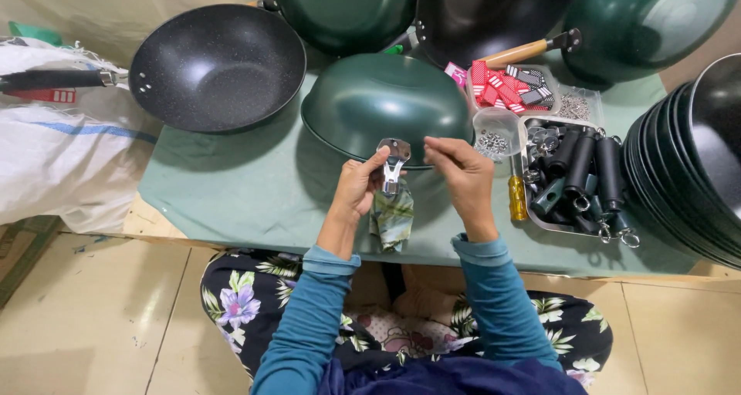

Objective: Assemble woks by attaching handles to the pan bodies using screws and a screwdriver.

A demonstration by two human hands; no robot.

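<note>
1. Head view, hands: the left hand (356,190) pinches a metal handle bracket (394,163) between thumb and fingers, which are closed on its lower part. A patterned cloth (392,219) hangs below those fingers.
2. Head view, right hand (461,175): its fingertips are drawn together just right of the bracket's top. Whether they hold a small fastener cannot be told.
3. Head view, beyond the fingers: an upturned green wok (386,102) lies directly behind the bracket. To the right of the right hand stand a clear cup of small metal parts (494,136) and a tray of black handles (575,179).
4. Risk: the bracket is gripped at one end only, so it may rotate or slip out over the table edge.
5. Risk: any small part between the right fingertips may drop into the lap or onto the floor.
6. Risk: the bracket's metal edge may scratch the wok's coating if it touches the shell.
</note>
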